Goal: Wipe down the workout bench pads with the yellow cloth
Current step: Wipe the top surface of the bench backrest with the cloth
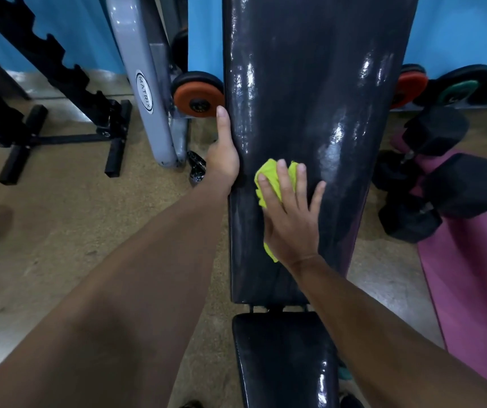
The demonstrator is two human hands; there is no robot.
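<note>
The long black back pad (319,83) of the workout bench runs up the middle of the view, shiny with wet streaks. Below it sits the smaller black seat pad (283,360). My right hand (291,219) lies flat with spread, straight fingers on the crumpled yellow cloth (271,178), pressing it against the lower left part of the back pad. My left hand (223,151) grips the back pad's left edge, thumb pointing up along the side and fingers hidden behind the pad.
A grey Matrix machine frame (145,92) and a black rack base (59,136) stand on the left. Orange weight plates (196,95) sit behind the bench. Black hex dumbbells (442,184) lie on a purple mat (472,290) at right.
</note>
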